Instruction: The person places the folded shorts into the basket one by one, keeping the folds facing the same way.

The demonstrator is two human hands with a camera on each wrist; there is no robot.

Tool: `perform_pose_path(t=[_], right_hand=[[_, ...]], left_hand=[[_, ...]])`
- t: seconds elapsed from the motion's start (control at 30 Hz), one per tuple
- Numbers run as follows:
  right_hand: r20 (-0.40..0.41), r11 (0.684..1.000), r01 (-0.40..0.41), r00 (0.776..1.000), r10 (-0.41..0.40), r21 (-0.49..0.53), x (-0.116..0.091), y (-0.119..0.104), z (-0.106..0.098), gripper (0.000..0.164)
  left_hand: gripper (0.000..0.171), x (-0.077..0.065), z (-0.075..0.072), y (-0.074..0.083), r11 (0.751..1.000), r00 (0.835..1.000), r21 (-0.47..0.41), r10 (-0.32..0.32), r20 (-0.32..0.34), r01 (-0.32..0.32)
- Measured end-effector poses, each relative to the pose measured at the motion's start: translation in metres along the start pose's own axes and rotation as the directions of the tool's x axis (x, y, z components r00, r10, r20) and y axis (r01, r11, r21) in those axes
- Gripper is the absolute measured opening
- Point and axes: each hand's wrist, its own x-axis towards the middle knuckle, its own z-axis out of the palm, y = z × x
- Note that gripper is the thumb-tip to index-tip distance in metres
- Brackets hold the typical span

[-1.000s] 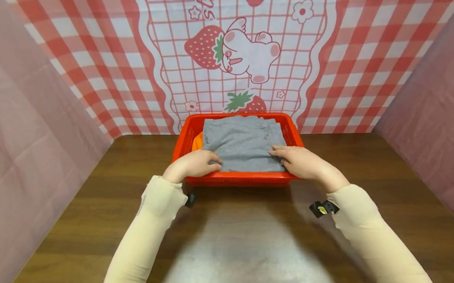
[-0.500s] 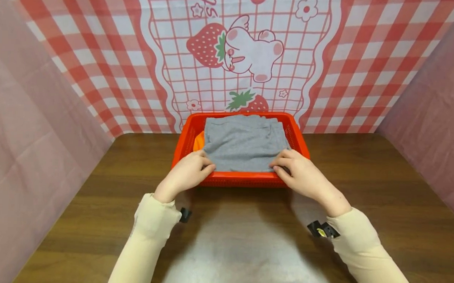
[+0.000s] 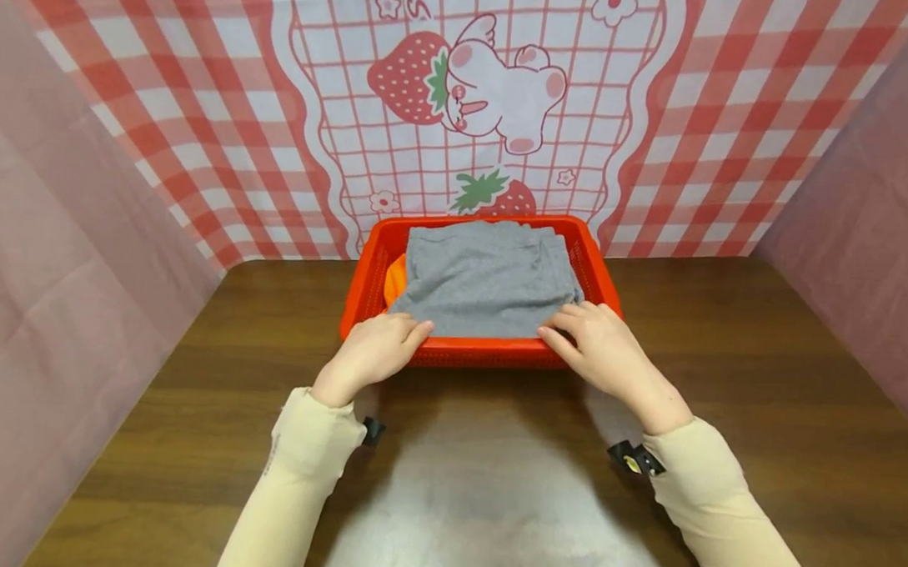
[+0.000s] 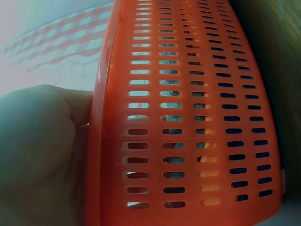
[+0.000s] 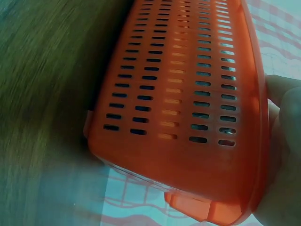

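A folded grey garment (image 3: 492, 276) lies in the red plastic basket (image 3: 489, 346), its near edge along the front rim. At the front left corner, my left hand (image 3: 372, 349) reaches over the rim with its fingers curled down at the garment's corner; the thumb lies just above the rim. My right hand (image 3: 605, 347) pinches the near right corner of the garment, with thumb and fingers over the rim. In both wrist views, the fingers go behind the slotted basket wall (image 4: 188, 136) and are largely hidden. An orange cloth (image 3: 396, 283) shows beneath the garment's left side.
The basket stands on a brown wooden table (image 3: 484, 485), close to a red-and-white strawberry-print cloth (image 3: 498, 101) at the back. Pink fabric hangs on the left (image 3: 73, 220) and right. Small black cameras (image 3: 635, 459) sit at the wrists.
Both hands have drawn back from on top of the garment to its near corners at the front rim. The garment's left front corner now spreads further left. The head view has tilted slightly.
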Motion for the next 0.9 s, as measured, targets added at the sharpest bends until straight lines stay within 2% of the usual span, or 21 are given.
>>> perform_pose_path(t=[0.2, 0.4, 0.57, 0.67, 0.8, 0.9], right_hand=[[0.009, 1.0, -0.001, 1.0, 0.001, -0.03, 0.002, 0.0, 0.0, 0.02], [0.01, 1.0, -0.022, 1.0, 0.022, 0.02, -0.001, 0.0, -0.001, 0.02], [0.018, 0.991, -0.083, 0.996, 0.082, 0.101, -0.006, 0.002, -0.004, 0.021], [0.014, 0.985, -0.099, 0.995, 0.098, 0.144, -0.008, 0.002, -0.006, 0.022], [-0.018, 0.983, -0.077, 0.997, 0.082, 0.166, -0.008, 0.0, -0.009, 0.02], [-0.052, 0.986, -0.044, 0.997, 0.053, 0.163, -0.007, -0.002, -0.012, 0.019]], left_hand=[[0.04, 0.0, -0.001, -0.001, 1.0, 1.0, -0.002, -0.009, 0.021, 0.009], [0.047, 0.001, 0.0, -0.003, 1.0, 1.0, 0.005, 0.009, 0.017, -0.009], [0.045, 0.0, 0.001, -0.003, 1.0, 0.999, -0.016, 0.024, -0.032, -0.025], [0.038, -0.002, 0.001, -0.003, 0.999, 0.998, -0.031, 0.032, -0.06, -0.034], [0.026, -0.005, -0.002, -0.003, 0.997, 0.991, -0.041, 0.053, -0.119, -0.058], [0.025, -0.007, -0.005, -0.001, 0.996, 0.983, -0.04, 0.076, -0.169, -0.084]])
